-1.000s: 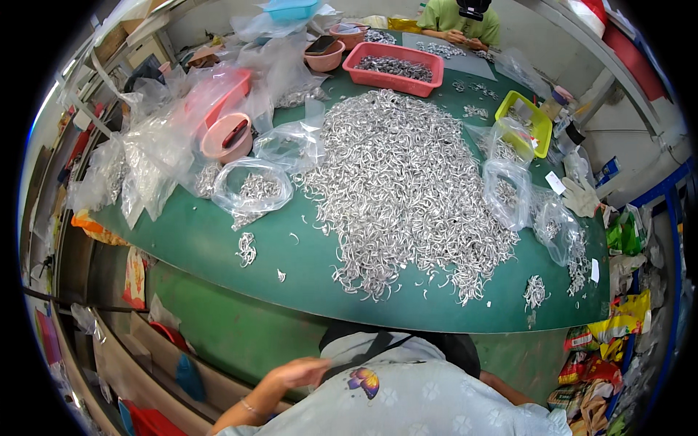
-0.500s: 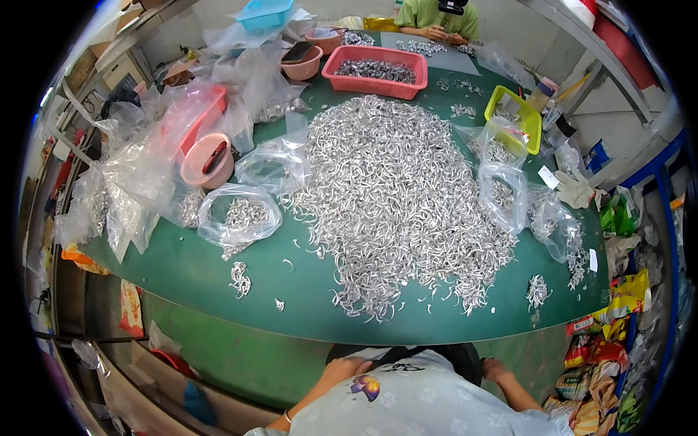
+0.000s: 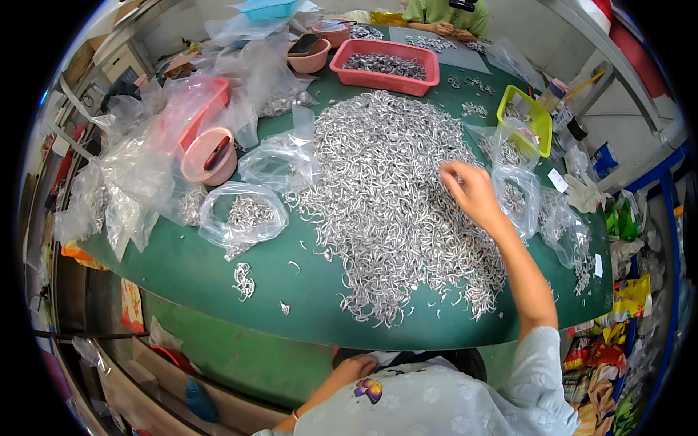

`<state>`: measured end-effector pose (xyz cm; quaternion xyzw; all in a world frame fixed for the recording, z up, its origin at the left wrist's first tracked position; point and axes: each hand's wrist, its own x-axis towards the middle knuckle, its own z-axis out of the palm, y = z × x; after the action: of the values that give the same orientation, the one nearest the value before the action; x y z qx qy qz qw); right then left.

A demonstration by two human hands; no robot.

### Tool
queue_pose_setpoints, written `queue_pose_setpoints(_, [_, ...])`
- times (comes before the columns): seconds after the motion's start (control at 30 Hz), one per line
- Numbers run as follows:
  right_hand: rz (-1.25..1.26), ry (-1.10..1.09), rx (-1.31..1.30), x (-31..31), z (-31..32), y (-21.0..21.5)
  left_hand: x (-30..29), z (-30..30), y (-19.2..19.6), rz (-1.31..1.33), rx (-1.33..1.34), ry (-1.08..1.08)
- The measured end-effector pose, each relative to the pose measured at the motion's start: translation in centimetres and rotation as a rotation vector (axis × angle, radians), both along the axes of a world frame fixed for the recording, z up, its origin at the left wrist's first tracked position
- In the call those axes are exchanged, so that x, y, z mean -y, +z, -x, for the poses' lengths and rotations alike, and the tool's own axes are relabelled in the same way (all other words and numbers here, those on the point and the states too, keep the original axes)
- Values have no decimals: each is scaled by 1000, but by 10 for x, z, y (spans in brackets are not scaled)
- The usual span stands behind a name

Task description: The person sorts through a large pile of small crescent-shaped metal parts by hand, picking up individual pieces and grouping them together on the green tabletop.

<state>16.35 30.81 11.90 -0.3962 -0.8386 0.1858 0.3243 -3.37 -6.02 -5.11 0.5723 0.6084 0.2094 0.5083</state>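
Observation:
A wide heap of small curved silvery metal pieces (image 3: 392, 211) covers the middle of the green table. My right hand (image 3: 472, 190) hangs over the right part of the heap, fingers bent and the thumb apart from them. Nothing shows between its fingertips. Down below the table edge, my left hand (image 3: 355, 368) lies on my lap, its fingers loosely stretched and partly hidden. Clear plastic bags holding the same pieces flank the heap: one bag (image 3: 273, 227) on the left, another bag (image 3: 529, 207) on the right beside my right forearm.
At the back sits a pink tray (image 3: 385, 86) of metal pieces; a yellow-green basket (image 3: 544, 131) is at the right. A pink bowl (image 3: 190, 166) holds a dark red-handled tool. Across the green table (image 3: 196, 283), a person in a green shirt (image 3: 429, 11) handles small pieces.
My right hand has risen from beside my lap and reached forward over the right side of the heap. My left hand stays on my lap. The view has shifted slightly.

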Motion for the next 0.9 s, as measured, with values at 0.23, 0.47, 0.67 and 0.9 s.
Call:
queue_pose_setpoints(0.23, [-224,-98,194,-116,90,-55,25,-6,-30,110,128,519])
queue_pose_setpoints(0.47, [215,-125,-311,-113,84,-55,28,-1,-59,142,27,432])
queue_pose_setpoints(0.67, [900,114,-907,-55,52,-20,19,1,-65,90,201,490])
queue_pose_setpoints(0.9, [-212,237,-369,5,33,1,2,1,-37,107,286,473])
